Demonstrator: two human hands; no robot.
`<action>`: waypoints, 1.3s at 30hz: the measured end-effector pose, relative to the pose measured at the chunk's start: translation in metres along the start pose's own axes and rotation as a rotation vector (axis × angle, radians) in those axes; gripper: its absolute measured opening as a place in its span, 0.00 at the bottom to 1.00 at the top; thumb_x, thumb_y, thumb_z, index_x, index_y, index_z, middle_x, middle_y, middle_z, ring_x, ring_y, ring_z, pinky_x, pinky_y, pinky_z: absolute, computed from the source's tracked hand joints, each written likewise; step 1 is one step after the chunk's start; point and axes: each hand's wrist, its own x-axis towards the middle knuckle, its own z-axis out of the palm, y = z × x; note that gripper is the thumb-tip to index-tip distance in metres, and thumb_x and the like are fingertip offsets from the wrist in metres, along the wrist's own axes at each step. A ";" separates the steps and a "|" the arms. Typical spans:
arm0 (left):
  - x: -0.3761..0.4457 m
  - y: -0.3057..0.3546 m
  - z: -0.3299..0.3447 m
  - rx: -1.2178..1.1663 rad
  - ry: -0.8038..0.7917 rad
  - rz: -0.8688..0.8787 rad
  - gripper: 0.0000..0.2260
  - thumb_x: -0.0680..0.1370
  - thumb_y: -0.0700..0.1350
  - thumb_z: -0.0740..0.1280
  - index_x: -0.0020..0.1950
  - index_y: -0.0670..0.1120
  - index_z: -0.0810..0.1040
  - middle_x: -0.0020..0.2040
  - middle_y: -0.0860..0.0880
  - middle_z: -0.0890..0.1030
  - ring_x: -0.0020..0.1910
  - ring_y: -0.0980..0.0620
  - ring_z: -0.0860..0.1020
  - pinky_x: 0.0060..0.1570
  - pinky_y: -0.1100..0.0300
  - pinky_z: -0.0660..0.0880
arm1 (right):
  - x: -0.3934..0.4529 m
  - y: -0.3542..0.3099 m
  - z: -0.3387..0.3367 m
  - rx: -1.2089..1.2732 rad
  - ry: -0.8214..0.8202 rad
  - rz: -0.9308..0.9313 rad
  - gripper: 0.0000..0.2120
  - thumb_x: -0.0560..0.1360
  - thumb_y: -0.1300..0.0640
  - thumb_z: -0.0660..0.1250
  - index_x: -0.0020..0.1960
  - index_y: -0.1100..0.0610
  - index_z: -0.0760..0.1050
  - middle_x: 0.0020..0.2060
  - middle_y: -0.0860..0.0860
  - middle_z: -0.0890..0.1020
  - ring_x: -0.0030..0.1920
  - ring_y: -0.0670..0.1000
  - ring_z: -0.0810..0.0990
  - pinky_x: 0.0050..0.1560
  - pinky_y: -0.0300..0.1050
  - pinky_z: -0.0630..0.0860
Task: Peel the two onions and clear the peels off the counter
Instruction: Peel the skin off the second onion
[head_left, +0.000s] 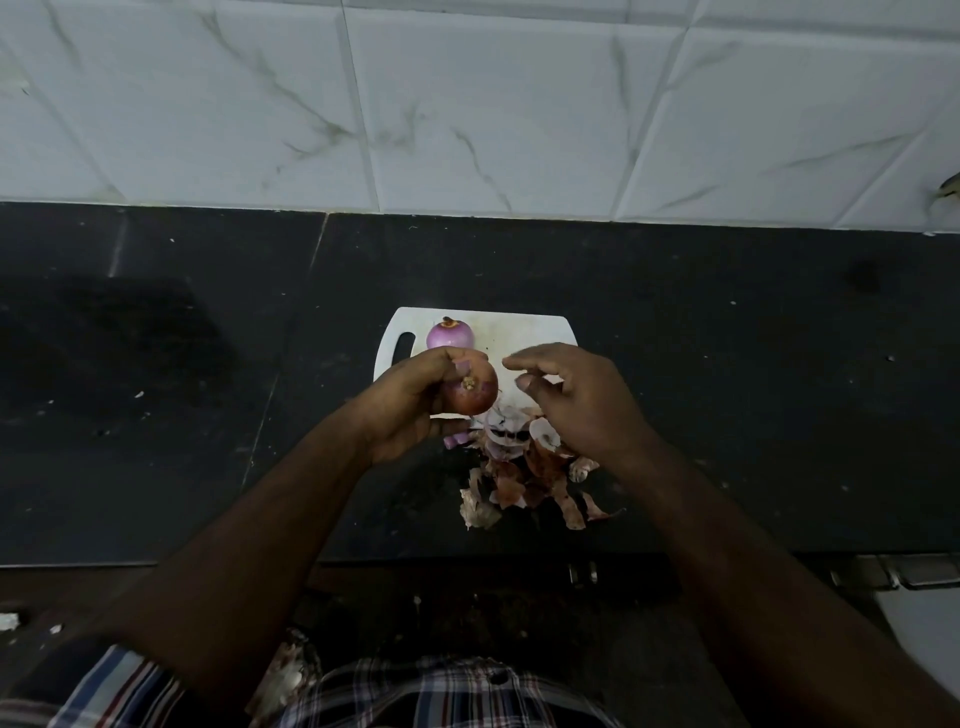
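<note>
The left hand is curled round a brown-skinned onion, lifted above the near left part of a white cutting board; the thumb lies over the top of the onion and the fingers wrap beneath, with the root end turned toward the camera. This onion wears its dry outer skin over most of what shows. Just beyond it, toward the far edge of the board, sits a second onion, purple and glossy, peeled as far as can be seen, resting on the board beside the handle slot at the left end.

The right hand hovers to the right of the held onion, close by but apart from it, fingers loosely bent and spread, gripping nothing that shows; whether a thin scrap is caught between thumb and fingertip is hard to tell in the dim light.

A heap of peels, brown, papery and partly pale purple, lies on the near edge of the board and spills onto the black counter toward the person. A white tiled wall stands at the far side
</note>
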 end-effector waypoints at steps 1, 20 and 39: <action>0.000 0.000 0.001 -0.022 -0.016 -0.001 0.16 0.77 0.48 0.66 0.63 0.45 0.81 0.56 0.41 0.83 0.52 0.42 0.82 0.55 0.44 0.78 | 0.000 -0.003 0.000 0.046 -0.028 -0.032 0.15 0.77 0.60 0.71 0.62 0.48 0.81 0.56 0.43 0.82 0.53 0.40 0.78 0.55 0.41 0.78; -0.006 0.000 0.019 -0.154 -0.025 -0.035 0.17 0.80 0.52 0.64 0.61 0.43 0.80 0.56 0.42 0.81 0.45 0.48 0.84 0.40 0.57 0.83 | 0.001 -0.008 0.024 -0.016 0.103 -0.233 0.06 0.76 0.67 0.66 0.49 0.59 0.78 0.48 0.50 0.78 0.50 0.48 0.77 0.50 0.43 0.75; 0.000 0.005 0.006 -0.111 -0.084 0.039 0.21 0.75 0.51 0.69 0.64 0.41 0.77 0.49 0.41 0.82 0.40 0.46 0.80 0.34 0.59 0.79 | -0.002 0.002 0.005 -0.089 0.073 0.026 0.07 0.78 0.63 0.67 0.53 0.57 0.83 0.48 0.50 0.84 0.47 0.43 0.80 0.49 0.36 0.75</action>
